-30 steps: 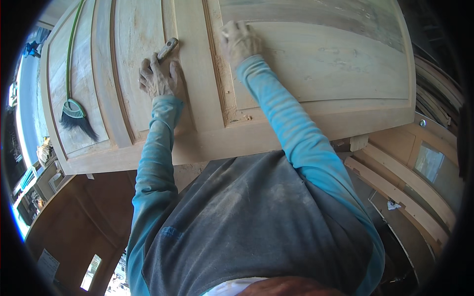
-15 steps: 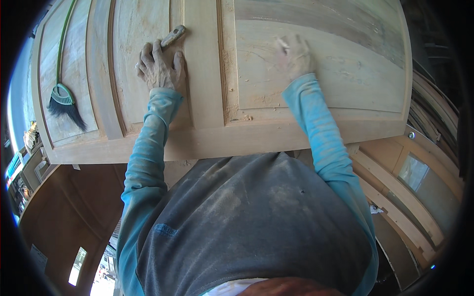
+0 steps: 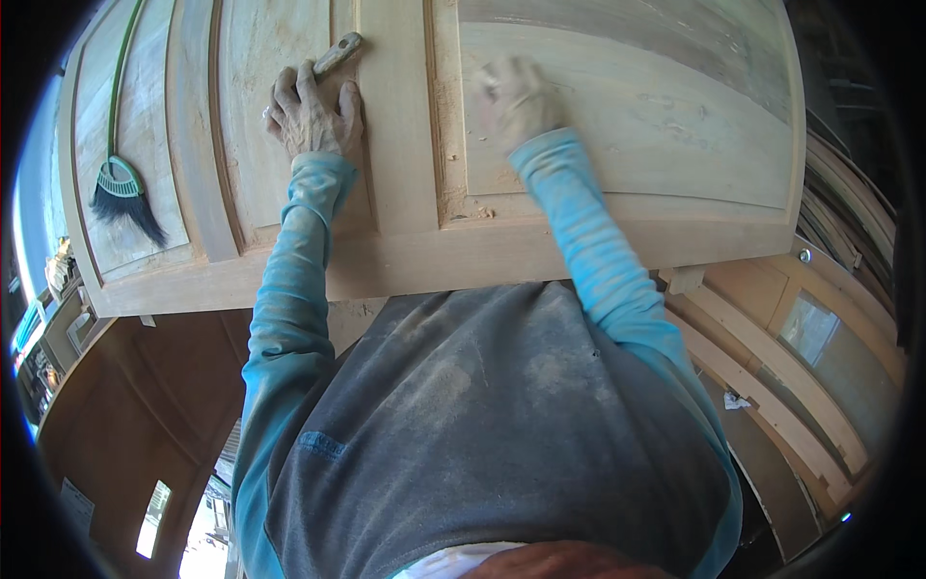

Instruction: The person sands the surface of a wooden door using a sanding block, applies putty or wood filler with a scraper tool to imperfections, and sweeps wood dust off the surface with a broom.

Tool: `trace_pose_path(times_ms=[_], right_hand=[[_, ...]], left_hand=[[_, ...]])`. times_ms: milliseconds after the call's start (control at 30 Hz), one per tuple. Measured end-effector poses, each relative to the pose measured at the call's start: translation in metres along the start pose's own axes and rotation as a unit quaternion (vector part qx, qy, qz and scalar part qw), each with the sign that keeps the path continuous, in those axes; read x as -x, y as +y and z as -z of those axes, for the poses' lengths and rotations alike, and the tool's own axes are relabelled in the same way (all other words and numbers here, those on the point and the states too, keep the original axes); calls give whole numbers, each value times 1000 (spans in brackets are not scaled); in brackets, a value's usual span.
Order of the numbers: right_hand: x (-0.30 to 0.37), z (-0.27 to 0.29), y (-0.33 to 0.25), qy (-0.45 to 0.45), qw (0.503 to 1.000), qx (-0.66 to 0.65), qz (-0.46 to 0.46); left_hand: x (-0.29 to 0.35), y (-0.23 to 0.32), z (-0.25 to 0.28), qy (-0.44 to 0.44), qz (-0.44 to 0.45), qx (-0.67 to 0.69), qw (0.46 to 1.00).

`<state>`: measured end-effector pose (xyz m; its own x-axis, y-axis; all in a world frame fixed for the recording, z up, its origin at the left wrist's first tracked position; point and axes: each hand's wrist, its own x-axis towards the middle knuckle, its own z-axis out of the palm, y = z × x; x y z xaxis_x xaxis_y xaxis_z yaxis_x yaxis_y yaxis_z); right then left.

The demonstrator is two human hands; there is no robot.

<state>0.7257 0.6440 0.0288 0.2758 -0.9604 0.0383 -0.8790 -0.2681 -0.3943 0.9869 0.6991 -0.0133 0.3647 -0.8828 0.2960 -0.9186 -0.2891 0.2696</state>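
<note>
A large panelled wooden door (image 3: 405, 261) lies flat in front of me, with pale sawdust in its grooves. My left hand (image 3: 313, 114) rests on a narrow panel left of the middle. From between its thumb and fingers sticks the dusty handle of a tool (image 3: 340, 53), rounded and with a hole at its end; the tool's other end is hidden under the hand. On the wide right panel (image 3: 656, 145), near its left edge, is my right hand (image 3: 521, 104), blurred by motion. Its fingers are curled in, and whatever they hold is hidden.
A hand brush with a green handle and dark bristles (image 3: 127, 198) lies on the door's far left panel. Wood shavings (image 3: 485, 212) sit by the lower groove. Beneath are a brown panel (image 3: 145, 386) at left and wooden frames (image 3: 772, 396) at right.
My right hand has swept left across the wide panel, toward its left edge. My left hand and the handled tool stay on the same panel.
</note>
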Motion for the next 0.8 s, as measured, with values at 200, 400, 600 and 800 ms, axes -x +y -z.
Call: trace_pose_path(times_ms=[200,400,600,800], right_hand=[[49,42,85,57,989,37,-132],[89,21,21,61,996,-14,-59],[117,65,120,148,972,73,-166],[113,110,227,128,891,2,-436]], left_hand=[[3,-8,-3,10,2,-1,1000],[1,-1,-8,28,-22,-8,999],[6,-5,0,34,-22,-17,999],[3,-7,-10,42,-21,-33,998]])
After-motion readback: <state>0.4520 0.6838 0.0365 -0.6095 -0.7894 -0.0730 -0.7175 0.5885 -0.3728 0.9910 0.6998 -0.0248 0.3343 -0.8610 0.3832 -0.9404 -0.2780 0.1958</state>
